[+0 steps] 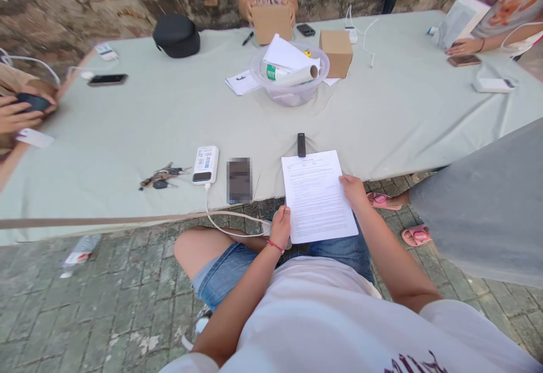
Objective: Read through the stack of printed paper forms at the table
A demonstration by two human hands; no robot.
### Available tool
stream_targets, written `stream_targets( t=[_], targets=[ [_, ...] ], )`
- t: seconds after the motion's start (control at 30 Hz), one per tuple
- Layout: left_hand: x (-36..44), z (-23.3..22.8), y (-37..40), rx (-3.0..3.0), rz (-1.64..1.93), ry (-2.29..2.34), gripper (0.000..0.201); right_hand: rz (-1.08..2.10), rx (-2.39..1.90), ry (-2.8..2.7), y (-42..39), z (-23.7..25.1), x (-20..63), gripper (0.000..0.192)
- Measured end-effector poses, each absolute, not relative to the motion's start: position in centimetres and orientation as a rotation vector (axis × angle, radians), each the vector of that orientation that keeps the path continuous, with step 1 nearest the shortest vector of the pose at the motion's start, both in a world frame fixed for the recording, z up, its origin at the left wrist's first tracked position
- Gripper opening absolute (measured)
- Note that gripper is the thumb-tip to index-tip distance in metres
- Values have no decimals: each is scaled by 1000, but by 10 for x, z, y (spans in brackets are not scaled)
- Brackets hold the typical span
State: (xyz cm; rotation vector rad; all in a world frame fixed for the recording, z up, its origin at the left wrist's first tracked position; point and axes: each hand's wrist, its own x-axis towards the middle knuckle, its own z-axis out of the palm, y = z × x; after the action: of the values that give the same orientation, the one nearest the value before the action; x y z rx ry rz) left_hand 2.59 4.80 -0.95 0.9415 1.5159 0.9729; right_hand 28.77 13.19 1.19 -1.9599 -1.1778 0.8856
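— What are your hands on?

— Your left hand has its grip closed on the lower left edge of the printed sheet, and your right hand pinches the sheet's right edge. The sheet is over your lap, its top edge reaching the near edge of the worktop.

— Can you read the sheet?

— No. It carries lines of small print under a heading, too fine to make out.

— Any other writing?

— The white power bank, left of the sheet on the worktop, has a blue and white label that you cannot read. Its cable runs down toward your left hand. A blurred phone lies between the power bank and the sheet, with keys further left.

— And containers?

— Beyond the sheet, mid-worktop, a clear plastic bowl holds folded paper and a roll with a green and white label. A small cardboard box stands just right of the bowl; another cardboard box behind it is held by a person across the worktop.
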Motion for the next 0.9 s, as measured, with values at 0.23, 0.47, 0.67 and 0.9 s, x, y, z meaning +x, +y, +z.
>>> stream_targets(
  t=[0.23,0.47,0.67,0.9],
  targets=[
    [32,-13,38,1026,929,1465,42,873,-2010,-1179,134,17,295,47],
    [35,-9,41,966,947,1420,50,487,-2344,-1509,144,63,299,40],
    [33,-5,41,855,963,1365,49,427,-1956,-1687,215,81,273,56],
    [28,-2,42,871,914,1356,43,732,-1819,-1949,313,70,205,69]
  ],
)
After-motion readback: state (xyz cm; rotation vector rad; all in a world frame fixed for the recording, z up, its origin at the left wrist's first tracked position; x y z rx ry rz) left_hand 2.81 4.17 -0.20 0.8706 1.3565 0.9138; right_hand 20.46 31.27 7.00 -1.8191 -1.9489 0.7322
